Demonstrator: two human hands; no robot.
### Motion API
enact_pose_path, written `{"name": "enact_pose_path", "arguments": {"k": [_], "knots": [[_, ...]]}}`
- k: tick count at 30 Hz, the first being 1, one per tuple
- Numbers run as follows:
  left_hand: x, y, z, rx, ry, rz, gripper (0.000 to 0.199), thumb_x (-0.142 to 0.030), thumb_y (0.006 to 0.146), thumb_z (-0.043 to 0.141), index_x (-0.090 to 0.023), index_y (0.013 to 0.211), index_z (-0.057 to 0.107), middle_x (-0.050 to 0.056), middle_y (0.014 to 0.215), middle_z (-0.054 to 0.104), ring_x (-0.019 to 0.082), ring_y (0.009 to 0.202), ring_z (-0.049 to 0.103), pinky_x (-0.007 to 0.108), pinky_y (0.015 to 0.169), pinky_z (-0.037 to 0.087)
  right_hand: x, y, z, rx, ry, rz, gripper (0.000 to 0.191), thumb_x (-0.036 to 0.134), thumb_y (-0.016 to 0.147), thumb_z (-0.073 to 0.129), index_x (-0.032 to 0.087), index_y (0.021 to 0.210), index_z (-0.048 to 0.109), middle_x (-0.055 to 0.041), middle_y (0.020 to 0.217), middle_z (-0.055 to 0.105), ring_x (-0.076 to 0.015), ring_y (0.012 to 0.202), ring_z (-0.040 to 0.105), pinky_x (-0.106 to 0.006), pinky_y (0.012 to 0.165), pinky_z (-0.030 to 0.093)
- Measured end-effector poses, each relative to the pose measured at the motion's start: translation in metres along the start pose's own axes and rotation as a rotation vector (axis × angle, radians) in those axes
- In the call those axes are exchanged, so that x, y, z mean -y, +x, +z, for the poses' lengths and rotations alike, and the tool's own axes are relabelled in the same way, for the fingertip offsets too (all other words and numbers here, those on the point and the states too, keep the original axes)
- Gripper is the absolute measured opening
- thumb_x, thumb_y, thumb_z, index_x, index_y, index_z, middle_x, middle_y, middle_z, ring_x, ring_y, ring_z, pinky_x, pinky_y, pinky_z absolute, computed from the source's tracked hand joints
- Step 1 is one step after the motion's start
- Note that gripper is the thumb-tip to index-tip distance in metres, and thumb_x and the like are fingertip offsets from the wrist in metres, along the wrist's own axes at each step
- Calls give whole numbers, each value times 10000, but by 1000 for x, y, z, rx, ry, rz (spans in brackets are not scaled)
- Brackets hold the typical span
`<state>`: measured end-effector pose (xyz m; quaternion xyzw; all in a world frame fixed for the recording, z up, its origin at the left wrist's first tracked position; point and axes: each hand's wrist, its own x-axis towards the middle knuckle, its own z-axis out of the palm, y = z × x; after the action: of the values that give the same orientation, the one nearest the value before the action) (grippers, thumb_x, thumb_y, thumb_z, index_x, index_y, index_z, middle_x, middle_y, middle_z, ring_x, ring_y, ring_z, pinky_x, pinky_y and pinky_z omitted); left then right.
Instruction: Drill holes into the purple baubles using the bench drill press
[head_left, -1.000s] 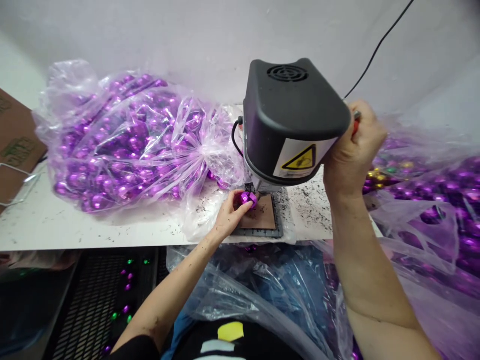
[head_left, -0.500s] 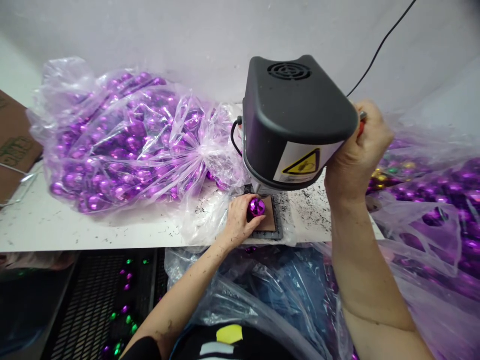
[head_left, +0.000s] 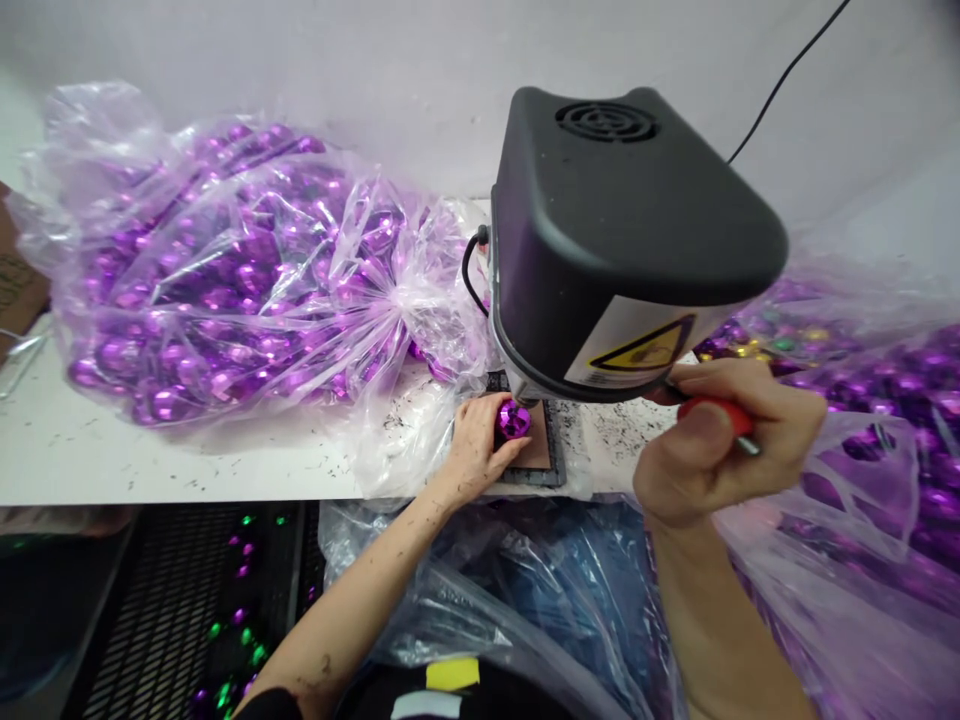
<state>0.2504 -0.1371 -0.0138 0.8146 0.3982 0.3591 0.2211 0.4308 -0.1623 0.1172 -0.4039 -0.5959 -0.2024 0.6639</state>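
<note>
With fingertips and thumb around it, my left hand [head_left: 480,440] holds a shiny purple bead ball [head_left: 514,420] on a brown square pad [head_left: 537,448]. Directly above the ball hangs the black head [head_left: 622,220] of a bench drill press, its tip down at the ball's top. Whether the tip touches the ball I cannot tell. My right hand [head_left: 731,435] is wrapped around the red-knobbed lever [head_left: 720,415] at the machine's right side. Dark shavings lie scattered about the pad and cling to my left forearm.
A knotted clear bag [head_left: 240,280] full of purple beads lies left on the white table [head_left: 45,470]. More bagged purple beads [head_left: 922,400] lie right. A black mesh crate [head_left: 157,600] with several green and purple beads stands below. A cardboard box [head_left: 19,270] is far left.
My right hand has pulled the lever down and towards me, and the drill tip has come down. My left hand keeps the ball in the same place. The view has shifted slightly.
</note>
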Motion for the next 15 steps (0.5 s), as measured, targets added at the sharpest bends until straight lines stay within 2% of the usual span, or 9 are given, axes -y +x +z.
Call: {"name": "enact_pose_path", "arguments": {"k": [4,11,15], "knots": [[0,0,0,-21,-4,14,447,-440,941,603,-165,1275,489,132,1205,620,263,1138,567,428,1022,395,1,-13,-6,34,-20,-17,210,328,914,552,126,860,571,-16,750,574,-110,763,621,-263,665,500],[-1,0,-1,-13,-12,7,451,-467,943,593,-169,1267,494,130,1201,613,264,1135,564,432,1021,392,1,-26,-7,61,26,13,172,285,914,544,123,965,562,-23,752,591,-116,752,613,-276,671,500],[0,1,-2,-12,-19,7,452,-475,940,594,-175,1263,496,127,1193,616,262,1120,565,432,1014,392,0,-27,-5,56,56,17,175,293,917,538,119,909,564,-5,693,556,-97,684,577,-261,637,474]]}}
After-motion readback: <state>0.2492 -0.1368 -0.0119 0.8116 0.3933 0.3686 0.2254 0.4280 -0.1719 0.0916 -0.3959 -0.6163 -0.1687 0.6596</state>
